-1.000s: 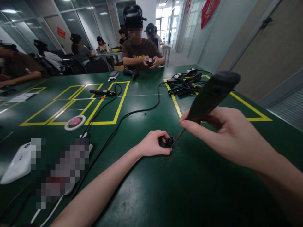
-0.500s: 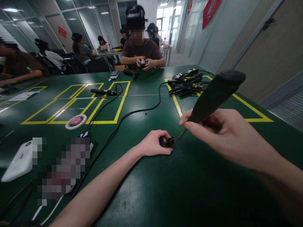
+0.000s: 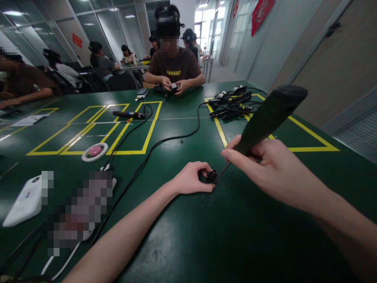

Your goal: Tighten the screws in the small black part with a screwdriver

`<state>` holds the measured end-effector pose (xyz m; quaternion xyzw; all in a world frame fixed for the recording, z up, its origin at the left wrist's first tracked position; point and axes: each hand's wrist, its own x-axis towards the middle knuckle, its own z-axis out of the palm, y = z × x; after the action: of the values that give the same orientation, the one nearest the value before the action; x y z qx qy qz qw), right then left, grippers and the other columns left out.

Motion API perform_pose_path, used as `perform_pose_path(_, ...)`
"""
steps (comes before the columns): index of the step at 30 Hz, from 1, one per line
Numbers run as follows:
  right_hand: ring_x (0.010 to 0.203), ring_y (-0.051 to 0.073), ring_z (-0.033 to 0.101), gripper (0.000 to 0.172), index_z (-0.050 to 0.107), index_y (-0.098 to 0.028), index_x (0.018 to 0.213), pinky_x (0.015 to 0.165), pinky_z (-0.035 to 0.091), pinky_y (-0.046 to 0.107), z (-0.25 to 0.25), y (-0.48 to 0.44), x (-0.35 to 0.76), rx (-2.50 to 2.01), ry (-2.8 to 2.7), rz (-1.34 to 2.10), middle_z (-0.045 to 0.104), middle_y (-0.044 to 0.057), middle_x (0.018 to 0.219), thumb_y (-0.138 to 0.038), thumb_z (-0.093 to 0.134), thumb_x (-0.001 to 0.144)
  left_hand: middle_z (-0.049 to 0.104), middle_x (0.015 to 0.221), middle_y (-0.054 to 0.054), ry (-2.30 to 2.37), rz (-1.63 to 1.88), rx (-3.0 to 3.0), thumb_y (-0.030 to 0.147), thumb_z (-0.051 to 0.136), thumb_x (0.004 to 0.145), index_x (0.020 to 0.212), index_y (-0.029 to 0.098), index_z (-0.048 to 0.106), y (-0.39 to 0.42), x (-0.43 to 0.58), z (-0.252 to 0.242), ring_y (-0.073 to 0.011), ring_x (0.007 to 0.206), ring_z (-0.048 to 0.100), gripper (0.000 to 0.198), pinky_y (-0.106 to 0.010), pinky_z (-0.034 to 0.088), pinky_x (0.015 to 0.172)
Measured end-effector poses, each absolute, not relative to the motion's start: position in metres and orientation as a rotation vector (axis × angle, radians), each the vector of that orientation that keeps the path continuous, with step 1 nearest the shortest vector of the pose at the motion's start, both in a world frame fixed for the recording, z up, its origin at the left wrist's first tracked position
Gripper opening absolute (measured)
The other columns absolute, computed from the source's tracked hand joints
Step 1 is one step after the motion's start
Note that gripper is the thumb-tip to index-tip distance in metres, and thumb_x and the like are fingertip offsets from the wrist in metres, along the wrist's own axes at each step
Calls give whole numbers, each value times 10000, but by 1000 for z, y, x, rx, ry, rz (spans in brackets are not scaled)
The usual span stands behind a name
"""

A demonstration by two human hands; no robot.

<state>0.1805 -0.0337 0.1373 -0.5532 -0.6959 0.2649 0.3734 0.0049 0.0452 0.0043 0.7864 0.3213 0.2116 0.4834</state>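
Left hand (image 3: 191,179) pinches the black part (image 3: 211,177), left of the right hand (image 3: 277,173) gripping a screwdriver (image 3: 269,118).

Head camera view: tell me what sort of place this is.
Probably a shared indoor workroom: a large green flat-topped table marked with straight yellow tape lines, a dark-handled, thin-shafted hand tool, and a person in a brown T-shirt across the table.

Green table (image 3: 191,236), black part (image 3: 211,177), yellow tape (image 3: 126,152), cable (image 3: 173,138)
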Motion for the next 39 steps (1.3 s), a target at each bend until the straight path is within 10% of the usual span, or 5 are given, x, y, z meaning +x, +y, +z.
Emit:
perform_pose_path(22, 489, 110, 430, 235, 629, -188, 1081, 439, 352, 222, 129, -33, 183, -1424, -1794, 742, 489, -38, 655, -292, 600, 872, 669, 845, 7, 784, 493, 1917, 236, 829, 650, 881, 151, 707, 46, 4, 6, -133, 726, 575, 275, -241, 461, 683)
perform_pose_path(39, 598, 141, 588, 244, 592, -197, 1074, 523, 499, 234, 132, -33, 181, -1392, -1808, 706, 601, 13, 789, -252, 614, 838, 647, 810, 14, 769, 511, 1910, 254, 819, 656, 883, 152, 708, 46, 5, 5, -127, 710, 558, 273, -236, 451, 672)
